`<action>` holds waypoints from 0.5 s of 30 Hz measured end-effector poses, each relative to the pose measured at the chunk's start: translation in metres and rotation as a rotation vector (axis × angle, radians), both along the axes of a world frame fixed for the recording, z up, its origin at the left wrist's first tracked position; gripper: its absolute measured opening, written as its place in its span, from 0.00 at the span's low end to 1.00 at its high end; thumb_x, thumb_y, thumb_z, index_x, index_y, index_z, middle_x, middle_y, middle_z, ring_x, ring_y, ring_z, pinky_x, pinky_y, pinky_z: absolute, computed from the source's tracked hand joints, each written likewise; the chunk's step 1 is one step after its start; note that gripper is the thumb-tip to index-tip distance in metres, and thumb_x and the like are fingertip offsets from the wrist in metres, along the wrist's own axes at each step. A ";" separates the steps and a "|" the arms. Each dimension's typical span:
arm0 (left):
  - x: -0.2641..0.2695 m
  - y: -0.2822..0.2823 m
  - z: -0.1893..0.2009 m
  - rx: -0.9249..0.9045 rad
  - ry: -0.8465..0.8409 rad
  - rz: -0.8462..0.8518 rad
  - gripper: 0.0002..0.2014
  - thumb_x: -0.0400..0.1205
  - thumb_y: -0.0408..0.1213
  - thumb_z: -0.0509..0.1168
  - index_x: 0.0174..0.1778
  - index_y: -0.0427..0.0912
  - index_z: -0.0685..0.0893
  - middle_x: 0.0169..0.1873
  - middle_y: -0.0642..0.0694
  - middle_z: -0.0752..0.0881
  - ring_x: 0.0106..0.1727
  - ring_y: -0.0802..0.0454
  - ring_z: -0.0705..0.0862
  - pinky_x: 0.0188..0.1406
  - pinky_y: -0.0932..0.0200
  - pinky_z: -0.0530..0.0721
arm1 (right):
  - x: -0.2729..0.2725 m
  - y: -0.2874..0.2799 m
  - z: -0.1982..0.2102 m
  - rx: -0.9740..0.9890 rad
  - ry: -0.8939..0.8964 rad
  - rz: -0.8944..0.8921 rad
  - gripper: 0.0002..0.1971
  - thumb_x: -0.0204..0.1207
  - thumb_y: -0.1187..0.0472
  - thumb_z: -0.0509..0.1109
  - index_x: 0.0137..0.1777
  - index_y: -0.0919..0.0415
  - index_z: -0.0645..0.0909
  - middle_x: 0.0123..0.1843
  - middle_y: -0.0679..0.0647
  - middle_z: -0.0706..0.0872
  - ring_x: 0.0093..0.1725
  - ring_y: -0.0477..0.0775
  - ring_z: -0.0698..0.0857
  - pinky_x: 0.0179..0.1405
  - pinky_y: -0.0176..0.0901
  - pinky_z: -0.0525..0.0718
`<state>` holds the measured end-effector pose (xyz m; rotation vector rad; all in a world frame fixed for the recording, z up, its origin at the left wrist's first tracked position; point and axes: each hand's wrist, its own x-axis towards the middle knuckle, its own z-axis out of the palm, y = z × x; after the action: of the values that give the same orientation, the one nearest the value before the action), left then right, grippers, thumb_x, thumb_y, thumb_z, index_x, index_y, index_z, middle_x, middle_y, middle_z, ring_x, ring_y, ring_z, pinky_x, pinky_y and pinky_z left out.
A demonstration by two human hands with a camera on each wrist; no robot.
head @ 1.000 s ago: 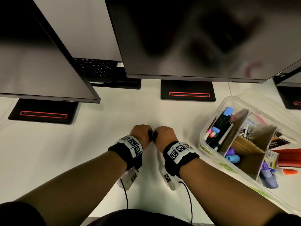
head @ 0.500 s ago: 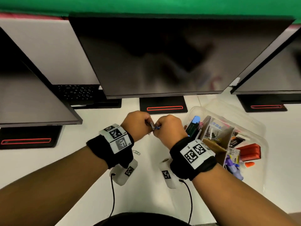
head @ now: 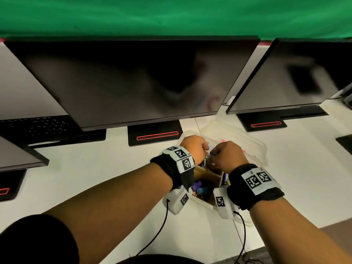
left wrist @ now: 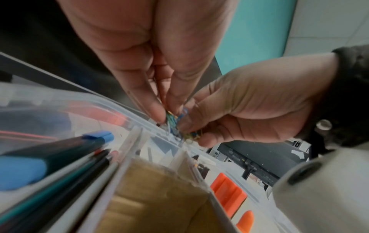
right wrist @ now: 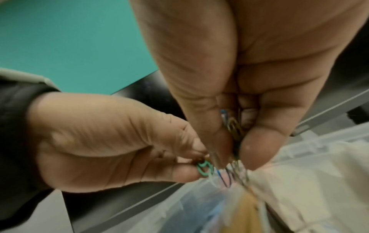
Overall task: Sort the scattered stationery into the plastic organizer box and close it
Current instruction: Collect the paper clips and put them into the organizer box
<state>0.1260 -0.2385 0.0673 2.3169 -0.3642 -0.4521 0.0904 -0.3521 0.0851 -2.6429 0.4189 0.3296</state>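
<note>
1. Together, both hands pinch small bunches of coloured paper clips (right wrist: 205, 168) over the open plastic organizer box (head: 261, 149)
2. Fingertips of the left hand (head: 194, 149) are curled in tight, thumb against forefinger, clamped on green and blue clips (the left wrist view shows them bunched at the very tips)
3. Fingers of the right hand (head: 230, 156) are likewise curled and closed on clips: a gold one and a blue one show between thumb and forefinger in the right wrist view, with more wire loops hanging blurred below
4. The two pinches touch or nearly touch each other; which clips belong to which hand cannot be told where they meet
5. Below the fingers lies the box's far rim, with a cardboard divider (left wrist: 159, 197) forming a brown compartment just inside it
6. Beside that divider, a compartment along the box's left edge holds pens and a blue-capped marker (left wrist: 60, 151)
7. An orange item (left wrist: 229, 193) lies in a compartment on the box's right side
8. The box sits on the white desk (head: 95, 168), near its front edge, with its clear lid (head: 228, 128) lying behind it
9. Dark monitors (head: 133, 82) stand along the desk's back edge, and a black keyboard (head: 38, 126) lies at the back left
</note>
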 end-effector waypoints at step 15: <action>0.010 0.153 -0.028 0.050 -0.066 0.220 0.10 0.76 0.27 0.64 0.46 0.42 0.89 0.43 0.47 0.88 0.46 0.51 0.84 0.47 0.64 0.77 | 0.011 0.117 -0.006 0.071 -0.044 0.317 0.12 0.77 0.67 0.64 0.54 0.60 0.87 0.60 0.55 0.87 0.62 0.56 0.83 0.61 0.39 0.77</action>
<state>0.1364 -0.0855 0.0396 2.3913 -0.1282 -0.2794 0.1016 -0.2349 0.0795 -2.6377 -0.0288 0.3759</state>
